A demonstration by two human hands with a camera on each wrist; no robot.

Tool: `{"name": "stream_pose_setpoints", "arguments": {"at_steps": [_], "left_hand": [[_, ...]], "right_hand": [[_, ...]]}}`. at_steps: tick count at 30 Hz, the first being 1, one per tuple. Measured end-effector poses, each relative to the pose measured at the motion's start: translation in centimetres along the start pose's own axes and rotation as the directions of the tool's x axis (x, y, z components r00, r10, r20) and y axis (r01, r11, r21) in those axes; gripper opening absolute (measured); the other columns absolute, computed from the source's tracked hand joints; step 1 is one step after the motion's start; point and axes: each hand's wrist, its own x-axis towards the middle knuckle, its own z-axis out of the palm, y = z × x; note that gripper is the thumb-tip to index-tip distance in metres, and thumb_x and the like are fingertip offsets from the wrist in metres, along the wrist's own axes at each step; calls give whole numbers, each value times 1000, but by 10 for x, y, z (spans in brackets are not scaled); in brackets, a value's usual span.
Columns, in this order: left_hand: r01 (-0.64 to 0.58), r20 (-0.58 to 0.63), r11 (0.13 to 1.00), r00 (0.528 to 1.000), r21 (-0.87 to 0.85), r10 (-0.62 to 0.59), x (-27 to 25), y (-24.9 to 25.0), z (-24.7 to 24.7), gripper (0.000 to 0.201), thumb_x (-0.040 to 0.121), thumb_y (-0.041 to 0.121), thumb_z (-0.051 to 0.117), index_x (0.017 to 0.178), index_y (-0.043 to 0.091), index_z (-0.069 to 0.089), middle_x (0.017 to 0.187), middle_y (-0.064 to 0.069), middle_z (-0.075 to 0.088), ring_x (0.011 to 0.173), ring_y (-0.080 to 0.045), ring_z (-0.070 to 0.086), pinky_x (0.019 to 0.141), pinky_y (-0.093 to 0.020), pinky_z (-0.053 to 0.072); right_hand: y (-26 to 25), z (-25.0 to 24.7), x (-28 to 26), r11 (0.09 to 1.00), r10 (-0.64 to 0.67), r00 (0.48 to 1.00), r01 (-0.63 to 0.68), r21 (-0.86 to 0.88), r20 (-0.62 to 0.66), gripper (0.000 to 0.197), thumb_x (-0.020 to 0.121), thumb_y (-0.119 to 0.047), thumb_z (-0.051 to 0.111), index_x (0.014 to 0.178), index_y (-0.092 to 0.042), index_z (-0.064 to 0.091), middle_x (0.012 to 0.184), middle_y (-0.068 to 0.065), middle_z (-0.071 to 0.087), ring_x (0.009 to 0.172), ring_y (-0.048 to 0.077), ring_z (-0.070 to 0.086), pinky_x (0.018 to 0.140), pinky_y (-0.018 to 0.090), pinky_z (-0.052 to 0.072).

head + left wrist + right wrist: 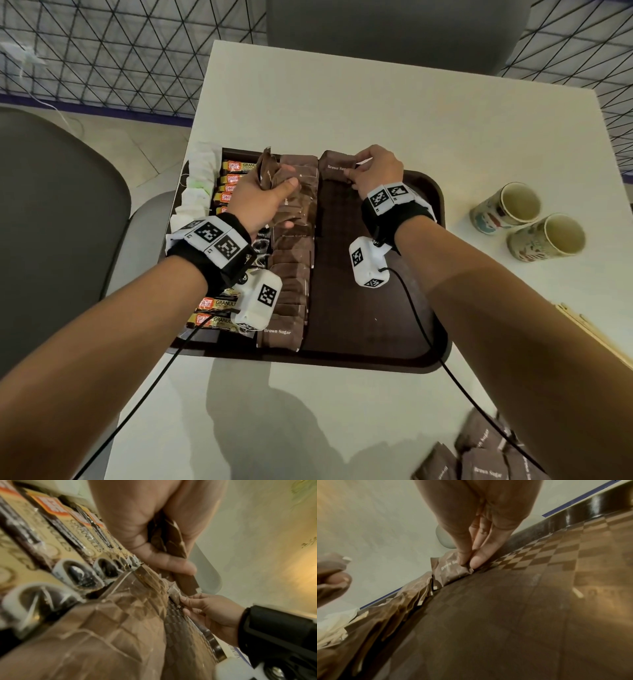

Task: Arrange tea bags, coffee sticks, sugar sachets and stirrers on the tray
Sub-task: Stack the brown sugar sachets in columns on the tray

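Note:
A dark brown tray (387, 346) lies on the white table. White tea bags (200, 185) line its left edge, beside a column of coffee sticks (233, 178) and a column of brown sugar sachets (291, 274). My left hand (265, 195) grips a bunch of brown sugar sachets (267, 171) upright above the sachet column; the bunch (169, 539) shows in the left wrist view. My right hand (371, 169) pinches one brown sugar sachet (334, 166) at the tray's far edge, right of the column. Thumb and fingertips (476, 561) press that sachet (452, 570) onto the tray floor (505, 615).
Two paper cups (529, 219) stand on the table right of the tray. Loose brown sugar sachets (479, 459) lie at the near right corner, with pale wooden stirrers (582, 329) at the right edge. Grey chairs (51, 219) stand left and behind.

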Motion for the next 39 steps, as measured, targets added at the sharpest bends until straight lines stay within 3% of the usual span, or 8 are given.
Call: {"name": "stream_pose_setpoints", "arguments": {"at_steps": [10,16,24,30,33,35,39], "left_hand": [[22,-8,1000,1000,2,-22,-3,-1,2,9,91,16,63,92,25,63,86,0,66,62,-12,68,43,-23,49],[11,-16,1000,1000,-6,-11,-3,-2,2,9,91,15,63,90,23,64,87,-3,66,68,-18,67,42,-23,49],[17,-29,1000,999,18,-16,-7,-1,3,11,91,17,63,86,27,64,87,0,66,66,-13,67,43,-23,50],[27,-48,1000,999,3,-26,-9,0,5,11,90,17,65,84,26,63,83,1,67,59,-9,68,42,-22,50],[23,-53,1000,998,-8,-23,-12,1,7,9,89,17,66,87,24,62,80,1,66,54,-8,67,42,-21,50],[20,-52,999,998,-27,-21,-15,2,9,6,89,18,66,92,21,63,81,0,67,54,-7,66,41,-20,49],[41,-52,995,998,-91,-46,-18,1,9,8,89,20,65,97,19,63,86,-1,68,56,-8,67,41,-19,48]], "right_hand": [[0,-1,1,1000,15,1000,-15,2,-16,19,80,-7,68,87,-21,56,64,-7,59,79,22,69,79,38,56],[-3,-3,2,999,6,1000,-6,-50,2,20,81,-5,55,89,-20,64,73,0,65,86,24,69,80,38,56],[-3,-2,-1,999,2,1000,-2,-45,13,15,83,-12,60,95,-17,66,88,6,72,87,25,69,81,39,56],[-7,-10,-14,1000,-20,999,20,0,-34,22,82,-22,63,103,-16,62,67,-10,55,82,23,68,81,36,55],[-19,-9,-38,989,-102,983,83,124,151,16,85,-32,65,94,-19,64,75,-5,62,72,15,66,67,28,58],[-24,-5,-53,981,-131,926,69,184,354,20,88,-35,63,92,-15,65,78,1,64,64,11,63,62,25,57],[-24,-4,-72,936,-109,830,-99,337,548,11,92,-16,59,83,-12,62,74,3,60,58,5,60,57,16,55]]}}
